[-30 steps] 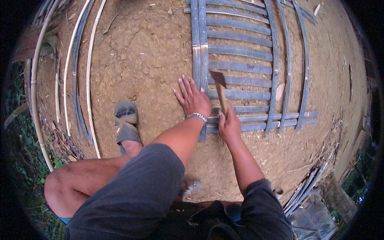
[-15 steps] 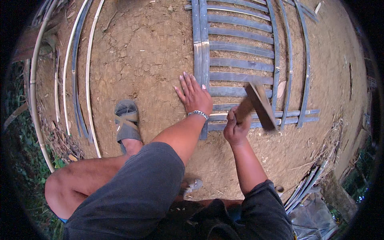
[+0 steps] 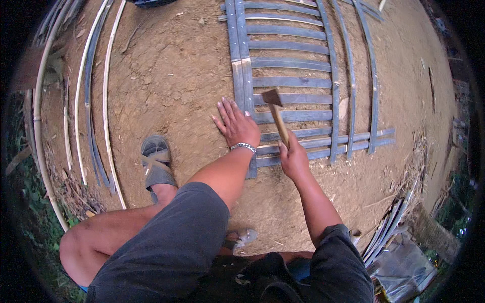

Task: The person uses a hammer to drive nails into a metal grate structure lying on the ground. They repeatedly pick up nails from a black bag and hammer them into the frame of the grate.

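My left hand [image 3: 238, 123] lies flat with its fingers spread, pressing on the near part of two long dark bamboo strips [image 3: 237, 81] set side by side. In my right hand [image 3: 295, 157] is a small hatchet [image 3: 279, 121], gripped by its wooden handle. The hatchet's dark head is raised over the slats, close to the right of the long strips. Many flat cross slats [image 3: 293, 82] run from these strips to a right-hand rail [image 3: 334, 86], forming a ladder-like frame on the ground.
Two more long strips [image 3: 373, 86] lie right of the frame, crossing slats at its near end. Bamboo poles [image 3: 107, 86] lie along the left. A bundle of strips [image 3: 386, 232] and a plastic sheet [image 3: 406, 267] are at lower right. My sandalled foot [image 3: 156, 164] rests on bare soil.
The hatchet has swung left and turned, its head now nearer the long strips. My left hand stays pressed on them. The whole view has shifted slightly.
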### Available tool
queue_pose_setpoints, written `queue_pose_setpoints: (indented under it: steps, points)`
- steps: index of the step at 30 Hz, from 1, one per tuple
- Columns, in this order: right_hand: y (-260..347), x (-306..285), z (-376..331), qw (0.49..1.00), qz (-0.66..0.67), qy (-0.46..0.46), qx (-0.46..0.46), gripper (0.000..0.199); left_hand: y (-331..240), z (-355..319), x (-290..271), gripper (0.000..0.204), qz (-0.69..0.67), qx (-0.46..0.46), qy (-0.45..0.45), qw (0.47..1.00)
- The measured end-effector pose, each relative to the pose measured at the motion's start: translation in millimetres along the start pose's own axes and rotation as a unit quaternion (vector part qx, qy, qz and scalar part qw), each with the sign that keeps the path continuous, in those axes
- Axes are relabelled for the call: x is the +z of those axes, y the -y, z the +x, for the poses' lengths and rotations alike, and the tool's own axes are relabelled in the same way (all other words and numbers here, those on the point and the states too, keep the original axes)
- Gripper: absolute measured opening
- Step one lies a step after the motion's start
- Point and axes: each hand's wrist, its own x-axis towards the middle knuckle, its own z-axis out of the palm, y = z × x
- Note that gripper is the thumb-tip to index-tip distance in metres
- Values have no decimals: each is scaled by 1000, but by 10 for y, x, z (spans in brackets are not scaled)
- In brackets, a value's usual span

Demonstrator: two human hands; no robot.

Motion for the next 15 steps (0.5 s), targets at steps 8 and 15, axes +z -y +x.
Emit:
queue_pose_setpoints:
  steps: [8,15]
  points:
    - [-1090,-322,-1486,993,17,-19,116,53,95,3,54,64,3,15,-23,1000]
    - [-1382,-345,-2303,978,30,-26,205,51,474,1049,-595,63,50,89,39,994]
